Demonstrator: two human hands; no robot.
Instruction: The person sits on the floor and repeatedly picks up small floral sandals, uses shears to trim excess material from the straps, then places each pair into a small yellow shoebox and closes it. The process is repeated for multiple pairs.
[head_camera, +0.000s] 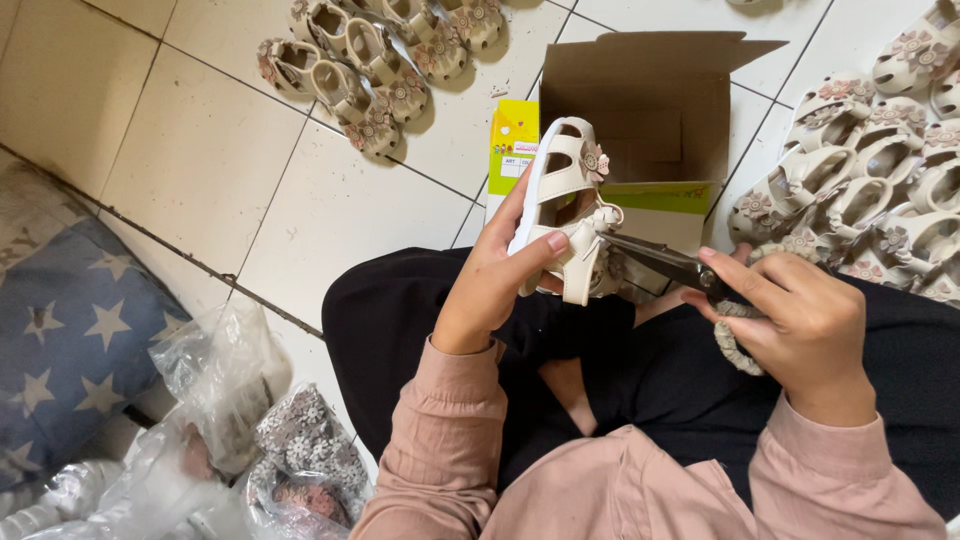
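Pale tiled floor (200, 160), person seated on it with an open cardboard box (650, 110) ahead and rows of cream sandals (370, 60) either side. Left hand (490, 285), wrist cocked upward, is closed around a small cream sandal (565, 200) by its sole edge above the lap; it looks light, with bendy straps, so that firmer edge seems the sound hold. Right hand (800, 320) is curled tight on the scissors (665, 262), forefinger stretched along them, tips at the strap.

1. Both arms wear long sleeves of dusty pink cloth, loose and creased, gathered into soft folds near the wrists.
2. The same pink fabric covers the torso at the bottom edge of the view.
3. The legs are covered in plain black cloth.
4. The left hand (492, 285) and right hand (800, 315) are bare, without gloves.
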